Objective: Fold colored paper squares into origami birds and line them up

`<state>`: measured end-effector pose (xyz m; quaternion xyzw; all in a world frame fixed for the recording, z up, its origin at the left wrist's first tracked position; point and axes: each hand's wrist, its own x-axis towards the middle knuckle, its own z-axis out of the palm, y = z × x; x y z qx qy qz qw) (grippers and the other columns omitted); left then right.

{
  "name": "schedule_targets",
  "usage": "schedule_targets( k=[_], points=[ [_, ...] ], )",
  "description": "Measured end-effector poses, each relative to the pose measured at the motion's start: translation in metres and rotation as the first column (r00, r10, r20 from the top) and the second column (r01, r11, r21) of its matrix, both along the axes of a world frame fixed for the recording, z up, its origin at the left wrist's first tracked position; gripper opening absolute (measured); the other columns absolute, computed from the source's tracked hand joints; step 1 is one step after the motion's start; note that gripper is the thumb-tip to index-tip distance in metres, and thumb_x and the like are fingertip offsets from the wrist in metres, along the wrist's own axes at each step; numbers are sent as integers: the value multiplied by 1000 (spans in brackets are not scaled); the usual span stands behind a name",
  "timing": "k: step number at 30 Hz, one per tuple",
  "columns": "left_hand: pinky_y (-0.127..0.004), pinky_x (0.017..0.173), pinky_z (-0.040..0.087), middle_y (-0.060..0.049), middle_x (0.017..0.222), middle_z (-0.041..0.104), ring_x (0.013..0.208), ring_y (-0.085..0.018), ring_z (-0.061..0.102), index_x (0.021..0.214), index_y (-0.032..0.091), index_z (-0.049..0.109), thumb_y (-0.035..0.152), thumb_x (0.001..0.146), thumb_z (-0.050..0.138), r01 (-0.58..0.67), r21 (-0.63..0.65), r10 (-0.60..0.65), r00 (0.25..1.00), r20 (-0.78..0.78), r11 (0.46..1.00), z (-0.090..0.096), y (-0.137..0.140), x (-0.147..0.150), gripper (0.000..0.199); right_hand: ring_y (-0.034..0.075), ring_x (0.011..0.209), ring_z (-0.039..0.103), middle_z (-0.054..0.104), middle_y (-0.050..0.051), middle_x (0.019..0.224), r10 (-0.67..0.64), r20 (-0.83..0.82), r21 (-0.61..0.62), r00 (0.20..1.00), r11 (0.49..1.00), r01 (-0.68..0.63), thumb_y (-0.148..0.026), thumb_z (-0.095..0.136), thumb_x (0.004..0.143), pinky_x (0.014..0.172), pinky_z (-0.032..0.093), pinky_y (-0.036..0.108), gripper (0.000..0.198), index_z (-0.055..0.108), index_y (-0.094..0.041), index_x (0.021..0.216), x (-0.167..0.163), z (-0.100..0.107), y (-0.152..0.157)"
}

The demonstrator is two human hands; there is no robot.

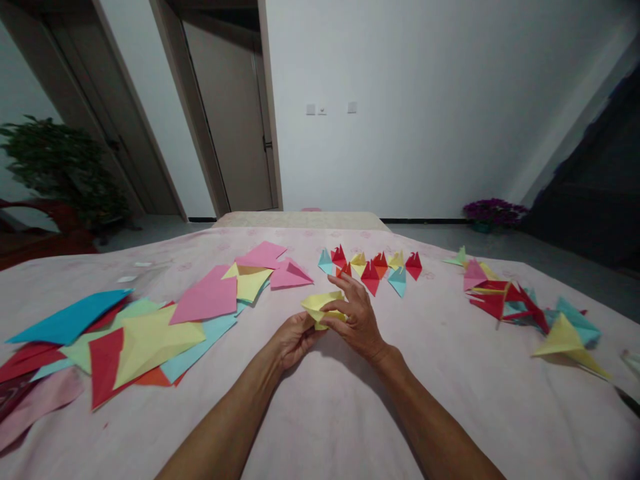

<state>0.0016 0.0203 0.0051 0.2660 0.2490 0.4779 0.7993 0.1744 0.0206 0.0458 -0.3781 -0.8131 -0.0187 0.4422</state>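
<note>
With twelve o'clock toward the wall, the yellow folded paper (318, 305) sits near the middle of the pink tablecloth (320, 420), held between two hands, and neither is nearer, since both touch it. It lies at roughly one o'clock from the left hand (296, 340) and between nine and ten from the right hand (356, 317), so the two grips come at it from opposite flanks. What shows of its long axis runs about nine to three, its tapered end pointing to nine; the three-o'clock end is partly hidden behind the right fingers. The left thumb and fingers pinch the lower edge at about seven o'clock on the paper, though the fingertips beneath are out of sight. The right thumb and forefinger close on the side facing three, while the remaining right fingers are raised and fanned apart above it. Around the paper, a pink folded sheet (290, 275) rests between ten and eleven, small paper birds (371, 277) stand near two, loose coloured sheets (160, 339) overlap toward nine, and a scatter of larger folded pieces (563, 338) lies around three.
</note>
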Motion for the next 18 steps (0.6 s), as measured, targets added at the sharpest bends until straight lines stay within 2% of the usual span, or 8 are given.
schedule_targets(
  k=[4, 6, 9, 14, 18],
  points=[
    [-23, 77, 60, -14, 105, 72, 88, -18, 71, 108, 6, 67, 9, 83, 68, -35, -31, 35, 999, 12, 999, 3, -2, 3, 25, 30, 125, 45, 57, 6, 130, -135, -88, 81, 987, 987, 142, -42, 74, 78, 107, 34, 47, 23, 68, -26, 93, -4, -8, -2],
    [-23, 76, 60, -14, 103, 73, 87, -18, 72, 107, 6, 67, 8, 84, 67, -52, -58, 54, 998, 21, 997, 1, -2, 4, 23, 29, 114, 50, 62, 7, 115, -201, -113, 115, 973, 970, 214, -44, 73, 79, 101, 37, 45, 21, 66, -25, 87, -4, -13, -4],
    [-22, 74, 61, -13, 100, 73, 84, -17, 72, 106, 6, 66, 6, 85, 65, -70, -86, 73, 997, 39, 994, -3, -1, 6, 22, 26, 95, 52, 65, 6, 94, -278, -63, 176, 959, 942, 285, -44, 70, 83, 87, 38, 42, 21, 64, -25, 77, -4, -17, -8],
    [-23, 78, 61, -10, 96, 72, 83, -15, 71, 99, 8, 67, 5, 85, 65, -138, -92, 146, 985, 96, 986, -8, -1, 11, 15, 22, 80, 49, 63, 4, 79, -319, 59, 220, 946, 928, 300, -41, 64, 88, 77, 34, 40, 19, 66, -26, 77, -5, -17, -15],
    [-20, 71, 61, -9, 93, 72, 79, -13, 70, 91, 8, 66, 7, 84, 67, -237, -103, 249, 960, 127, 966, -11, -1, 15, 8, 23, 82, 51, 66, 4, 81, -286, 78, 183, 955, 946, 268, -39, 61, 90, 77, 33, 40, 14, 69, -28, 90, -11, -16, -20]
  ],
)
